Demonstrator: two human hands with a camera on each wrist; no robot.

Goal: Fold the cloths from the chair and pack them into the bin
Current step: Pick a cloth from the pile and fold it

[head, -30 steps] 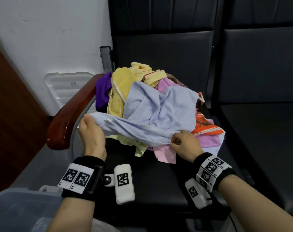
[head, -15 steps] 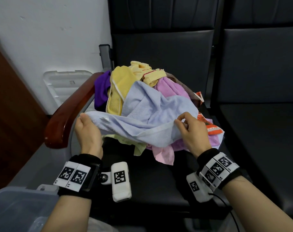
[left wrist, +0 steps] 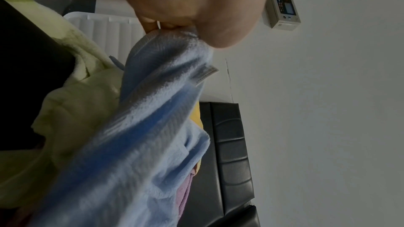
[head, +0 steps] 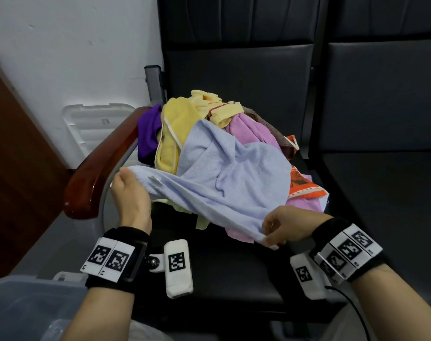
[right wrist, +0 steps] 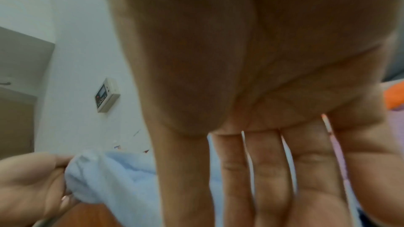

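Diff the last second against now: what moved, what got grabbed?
The right hand left the blue towel's hem mid-edge, went up to its right side, and now pinches the near corner, pulled toward the person. The left hand kept its grip on the other corner. The pile on the chair and the bin stayed put.

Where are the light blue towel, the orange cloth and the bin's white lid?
light blue towel (head: 234, 173), head view, middle of its spread surface.
orange cloth (head: 305, 187), head view, patterned part beside the towel.
white lid (head: 91, 124), head view, ribbed face against the wall.
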